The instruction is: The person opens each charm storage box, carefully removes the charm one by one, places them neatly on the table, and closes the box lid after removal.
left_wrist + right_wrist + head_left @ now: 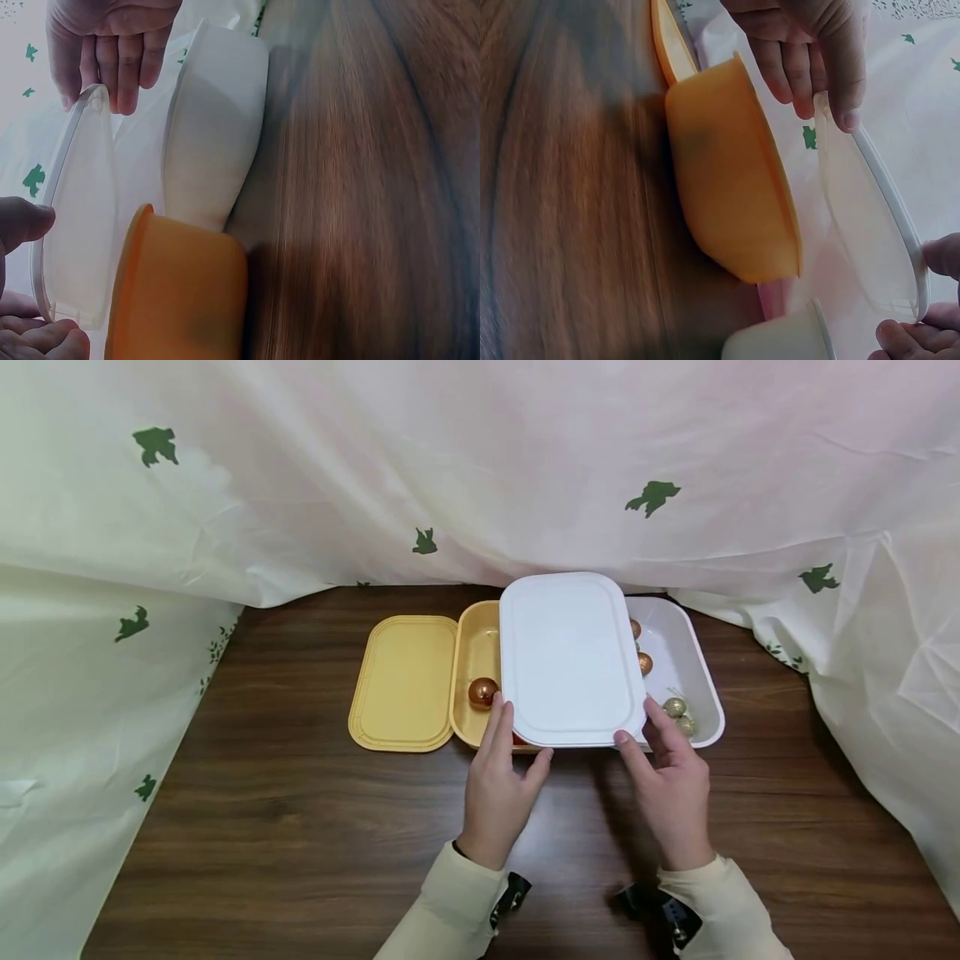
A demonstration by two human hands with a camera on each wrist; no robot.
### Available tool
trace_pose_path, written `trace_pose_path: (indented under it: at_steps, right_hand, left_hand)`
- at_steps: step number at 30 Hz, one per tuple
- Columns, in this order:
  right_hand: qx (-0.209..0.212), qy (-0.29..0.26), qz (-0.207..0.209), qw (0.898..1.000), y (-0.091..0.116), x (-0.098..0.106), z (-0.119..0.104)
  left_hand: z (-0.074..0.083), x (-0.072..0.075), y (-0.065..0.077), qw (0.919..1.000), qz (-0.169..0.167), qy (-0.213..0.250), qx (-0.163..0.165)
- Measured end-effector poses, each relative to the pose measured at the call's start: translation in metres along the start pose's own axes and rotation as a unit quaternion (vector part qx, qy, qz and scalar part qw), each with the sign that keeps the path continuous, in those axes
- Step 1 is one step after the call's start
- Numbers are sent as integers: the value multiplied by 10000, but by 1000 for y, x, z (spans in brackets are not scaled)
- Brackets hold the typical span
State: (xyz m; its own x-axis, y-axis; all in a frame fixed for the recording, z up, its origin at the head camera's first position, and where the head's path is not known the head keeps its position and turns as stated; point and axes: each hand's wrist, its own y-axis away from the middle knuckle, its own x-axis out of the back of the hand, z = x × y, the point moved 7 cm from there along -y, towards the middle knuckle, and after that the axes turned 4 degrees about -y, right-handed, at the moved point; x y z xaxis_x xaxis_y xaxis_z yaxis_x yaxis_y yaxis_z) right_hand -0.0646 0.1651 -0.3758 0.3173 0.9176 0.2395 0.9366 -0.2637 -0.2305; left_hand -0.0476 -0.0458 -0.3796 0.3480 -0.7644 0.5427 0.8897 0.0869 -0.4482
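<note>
A white rectangular lid is held up over the boxes, its near edge between both hands. My left hand grips the near left corner, and my right hand pinches the near right corner between thumb and fingers. Both wrist views show a gap between the lid and the boxes. Beneath it, a yellow box contains a shiny copper ball and a partly covered red item. A white box on the right holds copper-coloured balls and small gold glitter balls. The lid hides parts of both boxes.
A yellow lid lies flat on the dark wooden table, left of the yellow box. White cloth with green bird shapes hangs behind the table and along both sides.
</note>
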Motion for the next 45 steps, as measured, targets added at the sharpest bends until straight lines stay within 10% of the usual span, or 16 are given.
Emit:
trace_pose_path:
  at_steps: [25, 45]
  right_hand:
    - [9, -297, -664, 9973, 11, -51, -18]
    - [783, -275, -1112, 9903, 16, -77, -31]
  left_hand:
    - [-33, 44, 7, 9970, 737, -140, -174]
    - [-57, 67, 13, 9942, 1066, 111, -18]
